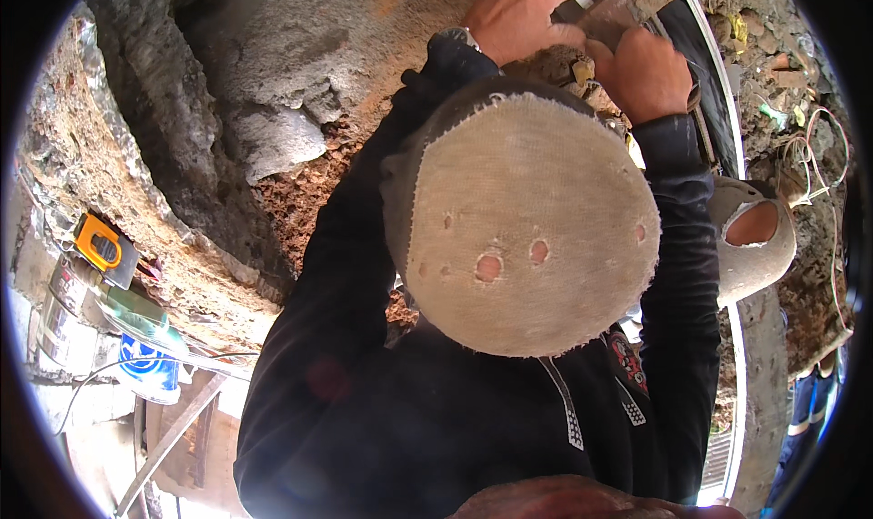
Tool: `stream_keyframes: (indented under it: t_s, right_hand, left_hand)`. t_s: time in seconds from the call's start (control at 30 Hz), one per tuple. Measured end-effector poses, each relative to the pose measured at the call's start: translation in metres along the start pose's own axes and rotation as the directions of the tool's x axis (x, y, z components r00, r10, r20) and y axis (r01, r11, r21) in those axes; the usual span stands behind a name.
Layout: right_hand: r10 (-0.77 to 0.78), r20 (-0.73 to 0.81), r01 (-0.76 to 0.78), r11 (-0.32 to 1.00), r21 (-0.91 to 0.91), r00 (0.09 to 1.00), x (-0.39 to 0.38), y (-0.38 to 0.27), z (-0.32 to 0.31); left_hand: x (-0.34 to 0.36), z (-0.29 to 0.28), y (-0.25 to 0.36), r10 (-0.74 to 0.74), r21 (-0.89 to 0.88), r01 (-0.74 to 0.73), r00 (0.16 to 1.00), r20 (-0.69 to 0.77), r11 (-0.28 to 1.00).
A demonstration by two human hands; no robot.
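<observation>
At the upper edge my left hand (527, 19) has its fingers curled and its thumb stretched toward a brown flat piece (621, 11), wood or metal. A small greyish-white thing shows between thumb and fingers, too little of it to name. Just below and to the right, my right hand (644, 78) is closed in a fist against the lower edge of the brown piece and seems to grip it. Both forearms, in black sleeves, reach forward around my bent knee (536, 210), covered in frayed beige cloth with small holes. What lies under the hands is mostly hidden.
A rough, eroded earth or rock wall (182, 155) rises on the left, with an orange-and-black tape measure (100, 246) on its edge. Lower left are a blue-and-white container (148, 369) and boards. My other knee (755, 232) and a loose cable (809, 155) are on the right.
</observation>
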State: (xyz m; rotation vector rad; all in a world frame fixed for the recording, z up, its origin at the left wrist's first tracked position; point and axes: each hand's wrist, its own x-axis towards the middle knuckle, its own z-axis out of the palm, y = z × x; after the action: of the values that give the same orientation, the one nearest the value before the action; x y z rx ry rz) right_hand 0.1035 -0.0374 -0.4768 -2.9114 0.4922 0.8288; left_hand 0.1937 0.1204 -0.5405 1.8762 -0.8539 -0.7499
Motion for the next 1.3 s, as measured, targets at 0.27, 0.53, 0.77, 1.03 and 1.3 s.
stream_keyframes:
  t_s: [0.27, 0.53, 0.77, 1.03, 1.3]
  right_hand:
    - [0.032, 0.007, -0.032, 0.999, 0.005, 0.999, 0.002, 0.001, 0.003]
    - [0.010, 0.044, -0.011, 0.999, 0.032, 0.999, 0.000, 0.010, -0.006]
    - [-0.480, -0.177, 0.445, 0.871, -0.207, 0.859, 0.012, 0.088, -0.081]
    - [-0.115, 0.085, 0.106, 0.989, 0.103, 0.990, 0.020, 0.057, -0.067]
    - [-0.159, 0.284, 0.003, 0.877, 0.481, 0.946, 0.044, 0.087, 0.006]
  left_hand:
    - [-0.001, 0.022, -0.016, 0.068, 0.018, -0.067, 0.992, -0.106, 0.998]
    - [-0.006, 0.042, -0.026, 0.123, 0.121, -0.094, 0.958, -0.258, 0.988]
    - [-0.009, 0.034, -0.034, 0.152, 0.092, -0.131, 0.950, -0.274, 0.987]
    - [-0.006, 0.036, -0.019, 0.018, 0.052, -0.010, 0.987, -0.158, 0.999]
    - [-0.002, 0.035, -0.009, 0.034, 0.102, -0.015, 0.982, -0.185, 0.995]
